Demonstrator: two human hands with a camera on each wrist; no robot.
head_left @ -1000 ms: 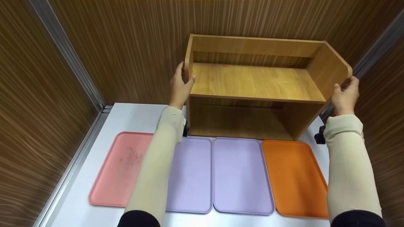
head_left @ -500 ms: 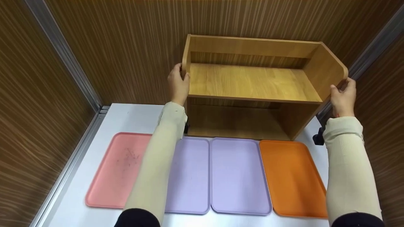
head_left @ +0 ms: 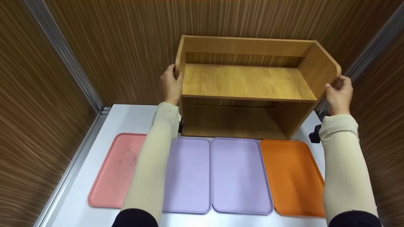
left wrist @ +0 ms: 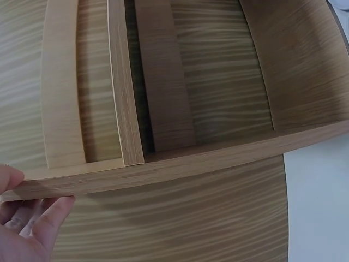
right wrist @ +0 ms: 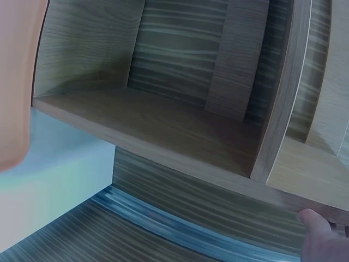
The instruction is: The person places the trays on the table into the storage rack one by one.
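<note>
Walls (head_left: 126, 63) with wavy brown lines stand at the back and on both sides of the frame. A white table (head_left: 135, 117) sits under them, across the bottom. A wooden shelf (head_left: 243, 82) stands upright in the middle and upper right of the frame, toward the table's far side. Its bottom edge (head_left: 236, 137) is right by a row of trays: a pink tray (head_left: 110, 179) on the left, then a first purple tray (head_left: 189, 176), a second purple tray (head_left: 241, 176), and an orange tray (head_left: 292, 176) on the right. I cannot tell if the shelf touches them. The left hand (head_left: 171, 85), in the upper middle, grips the left side board (head_left: 181, 53) between thumb (left wrist: 8, 177) and fingers (left wrist: 53, 218). The right hand (head_left: 340, 97), at the right of the frame, grips the right side board (head_left: 320, 66), with some of its fingers hidden. To do this well, I think both hands should move the same amount at the same time, so the shelf does not twist. Going slow seems smart, because the bottom edge could bump the trays or climb onto them
</note>
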